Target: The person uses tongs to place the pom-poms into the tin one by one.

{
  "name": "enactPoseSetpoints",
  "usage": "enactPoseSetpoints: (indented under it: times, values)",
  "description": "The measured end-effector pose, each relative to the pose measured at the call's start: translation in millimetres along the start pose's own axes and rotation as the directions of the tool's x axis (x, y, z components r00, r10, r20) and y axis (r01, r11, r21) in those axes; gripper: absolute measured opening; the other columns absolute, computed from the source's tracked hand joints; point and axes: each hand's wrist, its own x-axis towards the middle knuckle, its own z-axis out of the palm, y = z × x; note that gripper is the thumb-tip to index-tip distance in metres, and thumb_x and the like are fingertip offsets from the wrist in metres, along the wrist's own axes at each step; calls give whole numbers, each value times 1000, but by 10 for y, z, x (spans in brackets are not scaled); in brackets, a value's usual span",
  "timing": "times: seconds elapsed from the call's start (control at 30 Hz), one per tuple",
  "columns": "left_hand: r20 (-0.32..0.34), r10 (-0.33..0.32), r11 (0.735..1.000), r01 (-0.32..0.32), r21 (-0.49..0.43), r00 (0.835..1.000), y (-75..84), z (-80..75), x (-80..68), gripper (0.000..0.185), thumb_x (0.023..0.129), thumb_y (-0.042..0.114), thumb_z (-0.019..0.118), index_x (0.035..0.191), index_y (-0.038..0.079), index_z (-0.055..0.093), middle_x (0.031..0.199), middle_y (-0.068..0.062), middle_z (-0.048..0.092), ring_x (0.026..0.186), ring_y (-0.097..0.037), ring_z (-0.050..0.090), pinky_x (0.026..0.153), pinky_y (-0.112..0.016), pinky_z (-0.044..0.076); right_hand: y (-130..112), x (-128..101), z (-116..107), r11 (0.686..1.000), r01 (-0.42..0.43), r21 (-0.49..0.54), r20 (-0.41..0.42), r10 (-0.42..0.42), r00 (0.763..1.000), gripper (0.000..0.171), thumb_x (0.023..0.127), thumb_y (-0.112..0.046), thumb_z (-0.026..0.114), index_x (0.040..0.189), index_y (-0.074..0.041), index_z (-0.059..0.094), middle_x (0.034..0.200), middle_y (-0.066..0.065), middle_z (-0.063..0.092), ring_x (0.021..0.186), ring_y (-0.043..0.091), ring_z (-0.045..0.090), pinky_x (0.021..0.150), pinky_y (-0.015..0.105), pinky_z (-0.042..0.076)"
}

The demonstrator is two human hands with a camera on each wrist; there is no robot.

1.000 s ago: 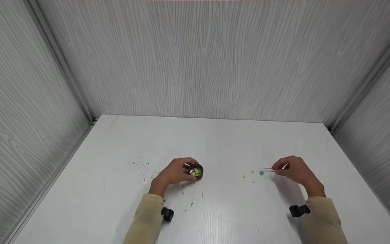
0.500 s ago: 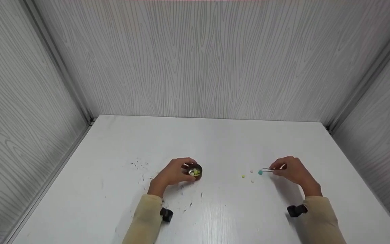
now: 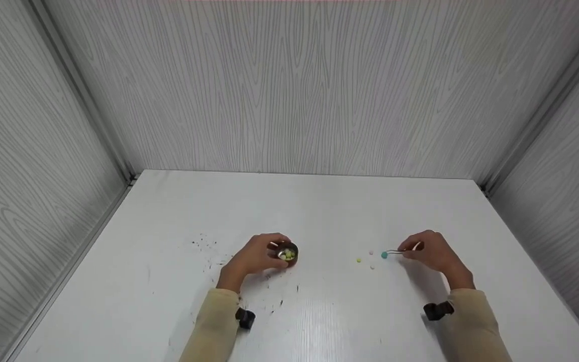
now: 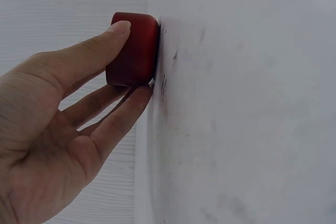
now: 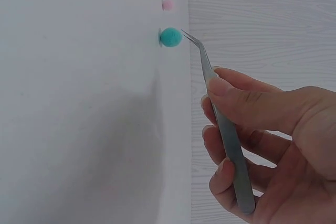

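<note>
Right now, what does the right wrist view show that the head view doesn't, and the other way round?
Only the right wrist view shows the bent tweezers tip touching the teal ball, and the right hand pinching the shaft between thumb and fingers.

Only the head view shows the left hand holding the small cup of pale balls, the yellow-green ball and the dark specks on the table.

Both show the right hand, tweezers, teal ball, a pink ball and the white table.

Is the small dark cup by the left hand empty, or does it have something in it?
Not empty. The head view shows the cup upright on the table, holding small yellow-green and white balls, with the left hand gripping its side.
</note>
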Motion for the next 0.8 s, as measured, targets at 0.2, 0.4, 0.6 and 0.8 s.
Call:
enactPoseSetpoints:
  times: [0.2, 0.4, 0.6, 0.8]
  values:
    - [0, 0, 1000, 0, 3, 1000, 1, -1, 5, 48, 89, 12, 82, 134, 10, 65, 134, -15, 67, 127, -40, 63, 107, -55, 54, -8, -4, -21, 1000, -17, 7, -8, 17, 1000, 14, 88, 1, 75, 98, -7, 82, 93, 10, 76, 84, 19, 58, 72, 29, 49]
    - [-1, -3, 1000, 3, 10, 1000, 12, 9, 8, 49, 88, 12, 82, 134, 9, 65, 134, -15, 67, 127, -40, 63, 106, -54, 54, 1, -16, -17, 1000, -24, 4, -10, 24, 1000, 15, 90, -1, 75, 101, -8, 82, 97, 11, 76, 86, 20, 60, 72, 29, 50]
    - [-3, -5, 1000, 5, 1, 1000, 21, 0, 4, 49, 88, 12, 82, 134, 9, 65, 134, -16, 67, 127, -40, 64, 107, -54, 54, 2, -30, -16, 999, -53, 10, 13, 53, 999, 15, 91, -3, 75, 103, -8, 82, 100, 12, 76, 87, 21, 60, 72, 30, 50]
    - [-5, 1, 1000, -1, 6, 1000, -1, 4, 9, 50, 88, 12, 82, 134, 8, 64, 134, -16, 67, 127, -40, 63, 105, -53, 55, -3, -28, -13, 999, -47, 13, 36, 47, 998, 13, 91, -3, 74, 100, -7, 82, 97, 12, 77, 85, 19, 61, 72, 28, 50]
